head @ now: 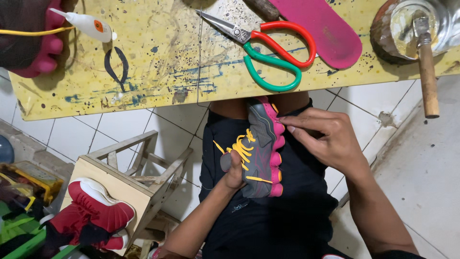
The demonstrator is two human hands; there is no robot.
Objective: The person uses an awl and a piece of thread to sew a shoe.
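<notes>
The yellow, paint-spattered surface (143,57) spans the top of the view. On it, at 1 o'clock from the shoe, lie a pink insole (326,29) and red-and-green scissors (273,48). At 2 o'clock stands a glue pot (407,29) with a wooden-handled brush (426,67), and at 11 o'clock lies a small glue bottle (86,24).

The grey shoe (258,153), with pink sole and yellow laces, rests on the person's lap at centre, below the surface's edge. It looks light, with a soft upper that would give and a lugged rubber sole that should not slip; the sole edge and the laced middle seem the firm places to hold.

The left hand (234,170) clamps its grip on the laced side. The right hand (330,139) has its fingertips pinched together at the sole's edge, though whether they hold something there is unclear.
</notes>
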